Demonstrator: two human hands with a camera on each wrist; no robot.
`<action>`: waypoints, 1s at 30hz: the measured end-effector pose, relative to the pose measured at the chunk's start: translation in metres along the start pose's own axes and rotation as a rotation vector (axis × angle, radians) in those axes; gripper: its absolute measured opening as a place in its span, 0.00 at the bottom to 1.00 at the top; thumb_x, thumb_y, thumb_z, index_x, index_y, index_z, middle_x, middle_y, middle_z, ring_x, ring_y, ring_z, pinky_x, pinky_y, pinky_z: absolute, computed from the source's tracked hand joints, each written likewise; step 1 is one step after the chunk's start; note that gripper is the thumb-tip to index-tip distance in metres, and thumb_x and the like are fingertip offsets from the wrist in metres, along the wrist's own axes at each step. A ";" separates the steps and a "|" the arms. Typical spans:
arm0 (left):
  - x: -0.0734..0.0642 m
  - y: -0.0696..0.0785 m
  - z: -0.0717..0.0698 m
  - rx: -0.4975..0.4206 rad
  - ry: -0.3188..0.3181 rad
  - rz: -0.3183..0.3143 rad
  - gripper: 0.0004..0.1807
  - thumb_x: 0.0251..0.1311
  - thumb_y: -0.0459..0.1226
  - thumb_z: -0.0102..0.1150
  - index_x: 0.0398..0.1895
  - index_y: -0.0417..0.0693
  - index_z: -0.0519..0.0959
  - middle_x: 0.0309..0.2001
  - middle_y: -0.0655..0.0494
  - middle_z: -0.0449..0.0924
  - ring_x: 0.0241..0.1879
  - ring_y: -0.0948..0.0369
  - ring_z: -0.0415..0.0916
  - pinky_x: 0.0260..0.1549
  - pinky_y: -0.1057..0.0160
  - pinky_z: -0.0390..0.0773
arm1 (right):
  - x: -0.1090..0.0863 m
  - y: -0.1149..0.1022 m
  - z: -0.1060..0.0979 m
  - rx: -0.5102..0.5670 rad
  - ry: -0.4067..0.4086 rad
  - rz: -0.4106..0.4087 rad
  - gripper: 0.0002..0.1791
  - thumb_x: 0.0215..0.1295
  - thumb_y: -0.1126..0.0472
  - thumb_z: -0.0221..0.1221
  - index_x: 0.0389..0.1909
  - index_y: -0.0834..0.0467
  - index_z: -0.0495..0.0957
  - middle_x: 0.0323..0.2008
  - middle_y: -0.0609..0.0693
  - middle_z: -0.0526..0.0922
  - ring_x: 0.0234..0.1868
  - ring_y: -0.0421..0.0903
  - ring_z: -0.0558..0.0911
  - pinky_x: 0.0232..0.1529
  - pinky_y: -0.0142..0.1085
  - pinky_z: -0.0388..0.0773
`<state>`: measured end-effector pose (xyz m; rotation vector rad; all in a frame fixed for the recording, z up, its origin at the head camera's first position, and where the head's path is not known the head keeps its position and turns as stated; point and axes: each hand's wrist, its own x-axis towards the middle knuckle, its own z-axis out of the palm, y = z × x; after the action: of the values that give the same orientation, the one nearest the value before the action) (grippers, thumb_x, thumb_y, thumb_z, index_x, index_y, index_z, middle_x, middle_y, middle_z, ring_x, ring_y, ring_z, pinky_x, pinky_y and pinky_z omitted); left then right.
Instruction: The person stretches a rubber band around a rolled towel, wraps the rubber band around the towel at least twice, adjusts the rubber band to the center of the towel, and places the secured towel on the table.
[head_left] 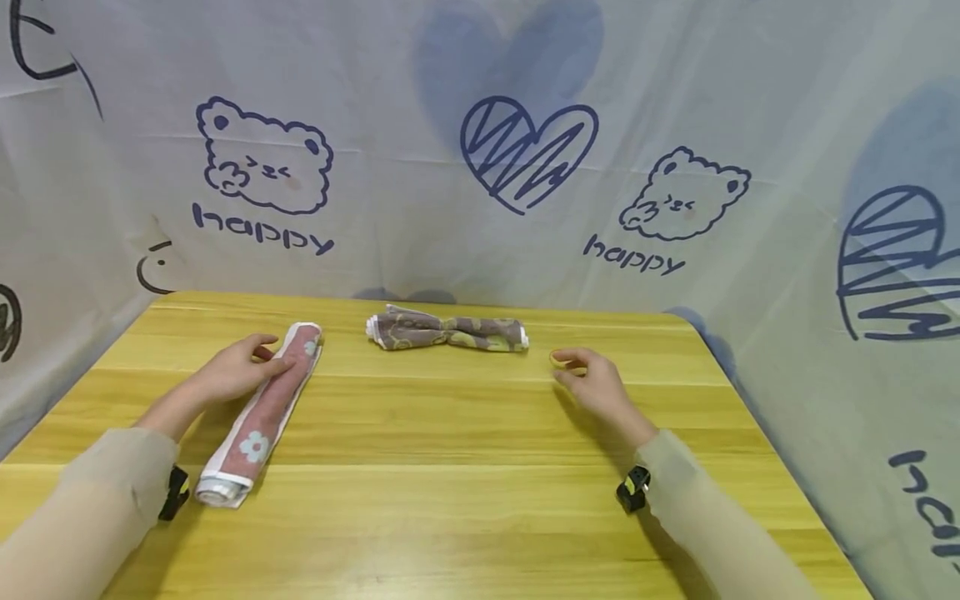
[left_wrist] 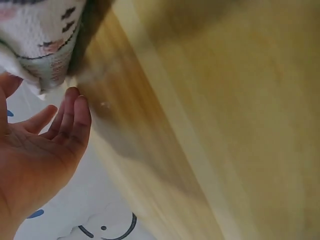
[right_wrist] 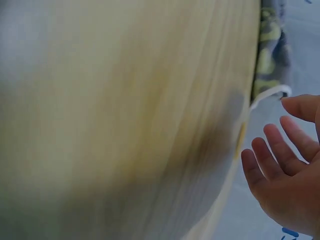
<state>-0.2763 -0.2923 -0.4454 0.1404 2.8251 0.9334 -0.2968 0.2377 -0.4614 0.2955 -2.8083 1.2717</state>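
A rolled pink towel (head_left: pixel 273 400) with white edges and pale flowers lies slantwise on the table's left side. My left hand (head_left: pixel 243 367) is at its upper part, the thumb over the roll and the other fingers loosely extended beside it. In the left wrist view the towel's end (left_wrist: pixel 47 45) is just above the left fingertips. A thin yellow band (head_left: pixel 555 359) lies by the fingertips of my right hand (head_left: pixel 600 385); whether they touch it, I cannot tell. The right fingers are relaxed and slightly bent. Left of that hand lies a brown-and-yellow rolled towel (head_left: pixel 487 333), cinched at its middle.
The wood-grain table (head_left: pixel 450 500) has rounded far corners. Behind it and along its sides hangs a pale cloth (head_left: pixel 405 200) printed with bears and hearts. Each wrist carries a small black camera, such as the one on the right (head_left: pixel 633 490).
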 end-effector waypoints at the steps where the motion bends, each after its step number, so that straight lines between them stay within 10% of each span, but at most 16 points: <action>1: 0.001 0.000 0.000 0.000 0.000 -0.002 0.43 0.78 0.52 0.51 0.74 0.20 0.55 0.62 0.20 0.70 0.59 0.32 0.72 0.59 0.35 0.73 | 0.003 0.002 -0.001 -0.016 -0.009 -0.001 0.19 0.73 0.67 0.62 0.62 0.66 0.79 0.60 0.64 0.81 0.59 0.62 0.81 0.56 0.51 0.83; 30: 0.017 0.015 0.010 -0.091 -0.067 -0.006 0.45 0.69 0.49 0.64 0.74 0.23 0.58 0.58 0.25 0.73 0.47 0.46 0.79 0.41 0.56 0.83 | 0.036 0.020 0.000 -0.349 -0.211 -0.125 0.11 0.80 0.65 0.54 0.40 0.68 0.81 0.38 0.60 0.83 0.37 0.51 0.79 0.43 0.47 0.80</action>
<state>-0.2904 -0.2719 -0.4463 0.1488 2.7146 1.0338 -0.3358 0.2455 -0.4722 0.6050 -3.0566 0.7461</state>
